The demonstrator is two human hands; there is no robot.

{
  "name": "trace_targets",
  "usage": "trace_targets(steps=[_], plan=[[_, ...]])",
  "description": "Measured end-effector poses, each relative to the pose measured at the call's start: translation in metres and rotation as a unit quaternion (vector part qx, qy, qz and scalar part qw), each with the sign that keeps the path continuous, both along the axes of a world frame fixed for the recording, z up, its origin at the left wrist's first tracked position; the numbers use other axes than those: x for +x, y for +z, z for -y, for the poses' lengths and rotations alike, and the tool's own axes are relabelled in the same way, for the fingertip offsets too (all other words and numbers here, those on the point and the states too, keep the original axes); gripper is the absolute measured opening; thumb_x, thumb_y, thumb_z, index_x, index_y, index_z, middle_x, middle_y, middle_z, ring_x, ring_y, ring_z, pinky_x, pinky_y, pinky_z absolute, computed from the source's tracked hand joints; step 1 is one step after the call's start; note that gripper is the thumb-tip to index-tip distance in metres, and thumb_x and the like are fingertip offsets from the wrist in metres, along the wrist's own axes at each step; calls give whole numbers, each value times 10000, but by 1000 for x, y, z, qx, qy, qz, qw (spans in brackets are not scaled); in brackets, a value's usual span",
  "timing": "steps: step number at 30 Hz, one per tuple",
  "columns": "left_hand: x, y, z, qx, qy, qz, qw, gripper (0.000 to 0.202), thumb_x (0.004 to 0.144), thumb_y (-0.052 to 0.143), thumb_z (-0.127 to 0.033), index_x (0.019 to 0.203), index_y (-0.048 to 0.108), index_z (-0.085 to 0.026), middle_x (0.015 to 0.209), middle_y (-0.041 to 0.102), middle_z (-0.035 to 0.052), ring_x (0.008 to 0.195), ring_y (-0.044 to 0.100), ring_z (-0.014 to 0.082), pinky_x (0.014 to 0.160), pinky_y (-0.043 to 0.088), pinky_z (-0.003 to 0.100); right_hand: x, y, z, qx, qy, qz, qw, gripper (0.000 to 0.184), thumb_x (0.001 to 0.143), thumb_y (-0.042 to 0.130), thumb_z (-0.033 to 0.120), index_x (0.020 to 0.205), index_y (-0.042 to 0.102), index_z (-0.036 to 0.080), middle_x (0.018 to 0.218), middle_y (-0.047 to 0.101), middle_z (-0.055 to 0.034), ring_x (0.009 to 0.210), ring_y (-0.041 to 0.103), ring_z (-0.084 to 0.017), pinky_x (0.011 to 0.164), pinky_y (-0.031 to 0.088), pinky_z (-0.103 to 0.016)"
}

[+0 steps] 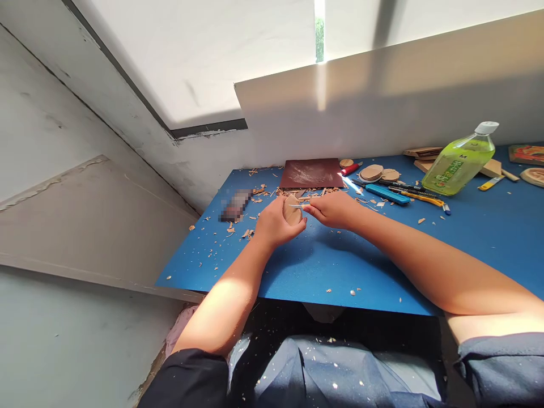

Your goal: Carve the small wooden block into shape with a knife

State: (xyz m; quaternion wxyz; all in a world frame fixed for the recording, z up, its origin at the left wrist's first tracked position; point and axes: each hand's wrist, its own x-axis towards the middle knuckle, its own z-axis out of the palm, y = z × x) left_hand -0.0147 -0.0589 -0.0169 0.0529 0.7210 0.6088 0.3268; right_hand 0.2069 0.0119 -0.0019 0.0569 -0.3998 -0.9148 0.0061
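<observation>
A round wooden disc (291, 212) is gripped in my left hand (272, 222), tilted up above the blue table. My right hand (335, 209) is closed around a small carving knife, most of its handle hidden by the fingers. The thin knife blade (294, 206) lies against the face of the disc. Curled wood shavings (297, 194) are scattered behind both hands. Just beyond them lies a dark red sheet of sandpaper (312, 172), dusted with pale powder.
Along the blue table (306, 272) lie a red-handled knife (351, 169), more wooden discs (371, 172), a blue cutter (387, 194) and a yellow cutter (420, 196). A green drink bottle (459, 161) stands tilted at the right. A blurred-out object (236, 205) lies at the left.
</observation>
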Motion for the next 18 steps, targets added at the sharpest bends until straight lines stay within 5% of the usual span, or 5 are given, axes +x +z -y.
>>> trace_targets(steps=[10, 18], plan=[[-2, -1, -7, -40, 41, -7, 998, 502, 832, 848, -601, 1100, 626, -238, 1064, 765, 120, 938, 719, 324, 758, 486, 393, 13, 0, -20, 65, -178, -15, 982, 760, 1160, 165, 631, 1197, 726, 120, 1044, 814, -232, 952, 785, -357, 797, 447, -376], [-4, 0, -3, -22, 31, 8, 999, 537, 843, 829, -591, 1202, 633, -244, 1058, 768, 81, 915, 729, 294, 759, 497, 367, -3, -6, -4, -61, 27, -99, 993, 692, 1167, 205, 640, 1139, 760, 227, 1124, 826, -111, 981, 737, -268, 755, 382, -321]])
